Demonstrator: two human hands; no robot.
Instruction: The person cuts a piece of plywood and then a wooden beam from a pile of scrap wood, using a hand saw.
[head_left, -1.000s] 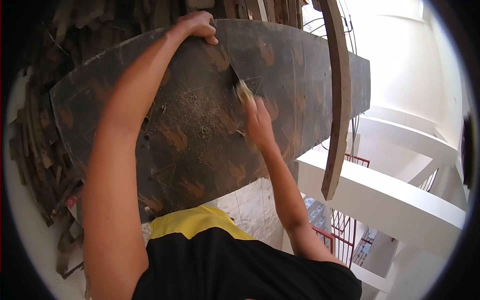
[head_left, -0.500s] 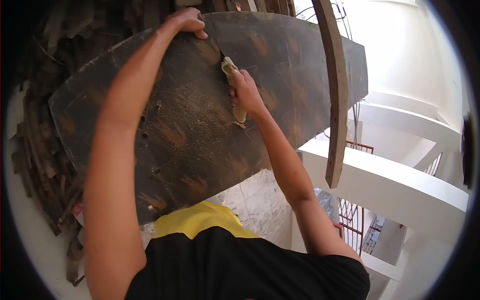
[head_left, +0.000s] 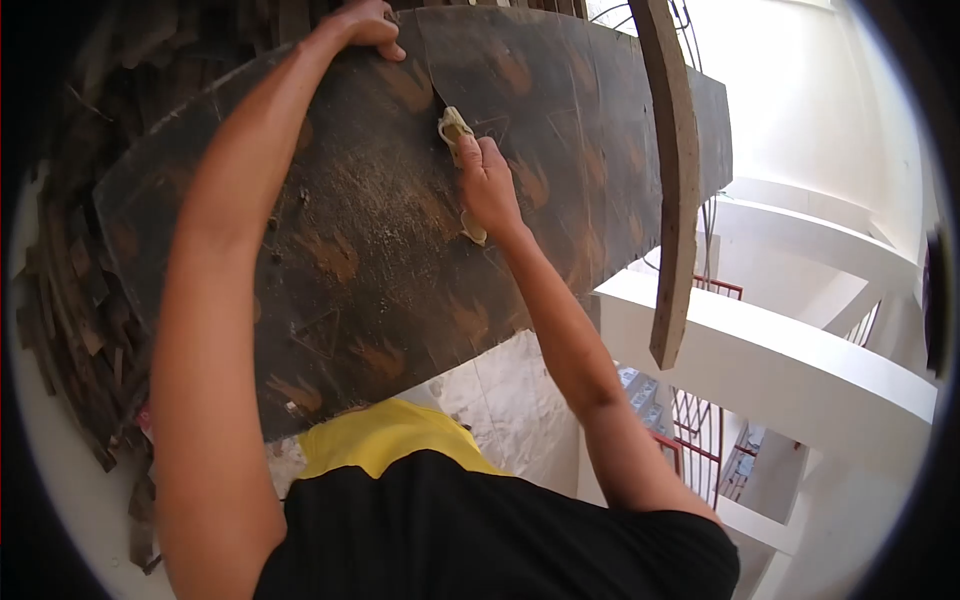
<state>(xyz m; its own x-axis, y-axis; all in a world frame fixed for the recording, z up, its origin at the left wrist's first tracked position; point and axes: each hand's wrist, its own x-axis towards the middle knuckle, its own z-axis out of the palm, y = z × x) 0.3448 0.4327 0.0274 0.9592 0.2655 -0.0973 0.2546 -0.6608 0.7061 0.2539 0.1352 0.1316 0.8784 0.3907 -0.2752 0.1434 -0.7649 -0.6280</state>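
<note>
Up on the dark board point(head_left: 400, 220), my right hand point(head_left: 488, 185) clutched the yellow rag point(head_left: 455, 128), barely higher than before; my left hand point(head_left: 362, 22) kept gripping the board's top edge.

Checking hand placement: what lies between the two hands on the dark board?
Head view: only bare, dusty board between the left hand gripping its top edge and the right hand holding a yellowish tool.

A large dark board point(head_left: 400, 220) is standing tilted on edge, its face scuffed, dusty and marked with orange-brown smears. A pale yellowish cloth point(head_left: 456, 128) is lying pressed against its upper middle, bunched, one end trailing lower.
</note>
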